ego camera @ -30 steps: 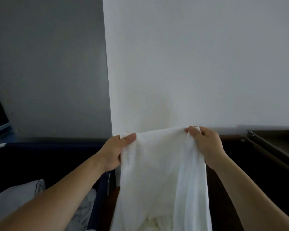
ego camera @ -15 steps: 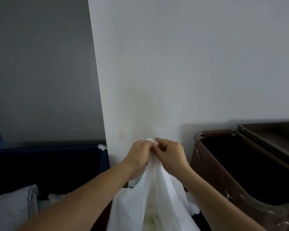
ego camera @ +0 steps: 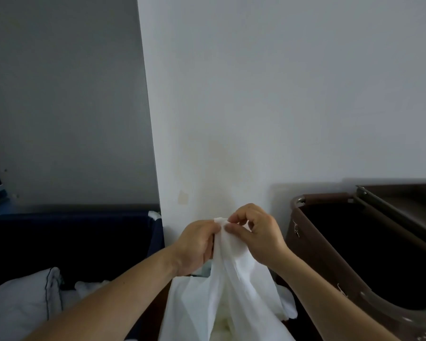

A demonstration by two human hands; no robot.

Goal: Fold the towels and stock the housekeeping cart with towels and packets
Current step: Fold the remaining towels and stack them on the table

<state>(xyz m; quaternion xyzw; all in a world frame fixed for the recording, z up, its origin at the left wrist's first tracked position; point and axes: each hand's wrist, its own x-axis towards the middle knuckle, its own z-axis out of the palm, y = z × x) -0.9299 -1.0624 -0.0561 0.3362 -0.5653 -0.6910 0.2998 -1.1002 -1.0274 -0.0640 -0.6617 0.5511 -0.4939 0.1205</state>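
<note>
A thin white towel (ego camera: 228, 289) hangs folded lengthwise in front of me, its two top corners brought together at centre. My left hand (ego camera: 197, 244) grips the gathered top edge from the left. My right hand (ego camera: 258, 232) pinches the same corners from the right with thumb and forefinger. The towel's lower part drops out of view at the bottom edge. No packets are visible.
A dark blue fabric bin (ego camera: 155, 232) at the left holds a white pillow (ego camera: 17, 303) and crumpled linen. A brown cart bin (ego camera: 312, 244) with a dark inside stands at the right, a cart shelf (ego camera: 403, 205) behind it. A white wall corner (ego camera: 153, 143) rises straight ahead.
A second ago my hands held the towel's top edge spread wide. They came together at the centre, folding the towel in half, and now sit slightly lower with my right fingers re-pinching the corners.
</note>
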